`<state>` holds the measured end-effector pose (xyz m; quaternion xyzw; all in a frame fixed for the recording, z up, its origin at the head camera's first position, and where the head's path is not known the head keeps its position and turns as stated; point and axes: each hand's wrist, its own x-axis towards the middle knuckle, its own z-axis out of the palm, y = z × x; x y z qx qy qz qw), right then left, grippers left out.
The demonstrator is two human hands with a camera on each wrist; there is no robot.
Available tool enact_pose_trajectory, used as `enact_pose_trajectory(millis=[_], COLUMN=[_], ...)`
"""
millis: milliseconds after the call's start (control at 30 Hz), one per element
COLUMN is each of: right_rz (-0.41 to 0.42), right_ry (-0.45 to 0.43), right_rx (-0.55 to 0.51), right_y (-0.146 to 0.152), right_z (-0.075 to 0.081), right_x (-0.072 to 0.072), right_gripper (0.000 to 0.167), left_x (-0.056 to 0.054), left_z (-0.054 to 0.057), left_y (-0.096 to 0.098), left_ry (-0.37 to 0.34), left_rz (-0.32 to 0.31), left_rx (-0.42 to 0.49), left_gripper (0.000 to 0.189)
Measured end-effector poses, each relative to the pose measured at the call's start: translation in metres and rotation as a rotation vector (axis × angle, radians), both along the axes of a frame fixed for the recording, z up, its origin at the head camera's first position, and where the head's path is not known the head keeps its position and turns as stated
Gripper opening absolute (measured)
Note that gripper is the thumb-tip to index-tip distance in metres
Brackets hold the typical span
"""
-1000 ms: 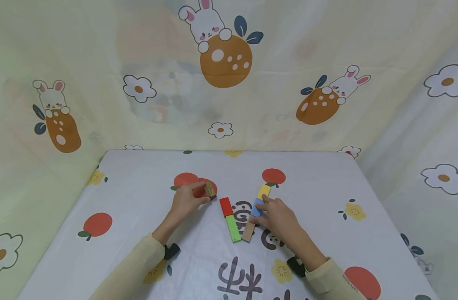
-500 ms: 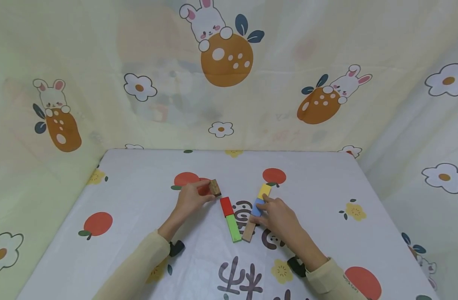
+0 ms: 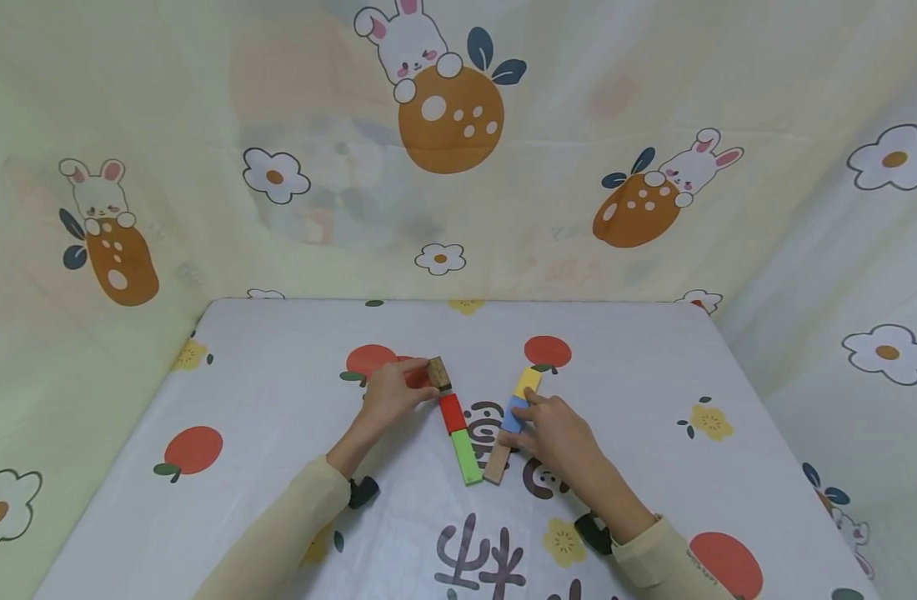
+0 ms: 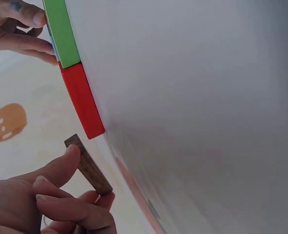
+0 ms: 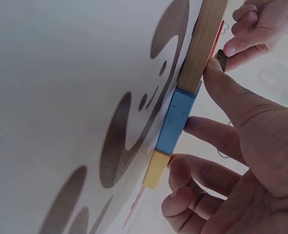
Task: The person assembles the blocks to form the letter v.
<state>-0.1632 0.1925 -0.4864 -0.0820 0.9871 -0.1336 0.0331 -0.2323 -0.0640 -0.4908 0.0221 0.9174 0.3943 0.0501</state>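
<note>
My left hand (image 3: 391,396) pinches a dark brown wooden block (image 3: 438,373) between thumb and fingers, just beyond the far end of a red block (image 3: 452,413). A small gap shows between these two in the left wrist view. The red block sits end to end with a green block (image 3: 467,457). To the right, a yellow block (image 3: 528,382), a blue block (image 3: 513,415) and a light wooden block (image 3: 497,463) form a second row. Alongside this row lies my right hand (image 3: 563,437), its thumb at the wooden block and extended fingers at the blue and yellow blocks.
The two rows form a V, with their near ends close together. Beneath them is a white tablecloth (image 3: 278,392) printed with fruit, flowers and lettering. Patterned curtains (image 3: 548,208) surround the table at the back and sides.
My left hand has brought the dark brown block rightward, up to the far end of the red block. The right hand and the other blocks stay where they were.
</note>
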Motion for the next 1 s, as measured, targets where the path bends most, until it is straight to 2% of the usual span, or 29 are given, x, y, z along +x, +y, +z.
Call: enact_pose_trajectory(millis=[500, 1000], right_rz=[-0.005, -0.010], right_ry=[-0.001, -0.002], right_rx=[-0.003, -0.005], right_y=[-0.0002, -0.0011], right_z=[0.0000, -0.0005], right_x=[0.0000, 0.0002], right_gripper=[0.060, 0.060], left_x=[-0.0013, -0.0014], left_z=[0.0030, -0.0006], left_y=[0.0053, 0.0048], left_ry=[-0.015, -0.023], left_rz=[-0.027, -0.039], left_rx=[0.030, 0.019], left_gripper=[0.053, 0.051])
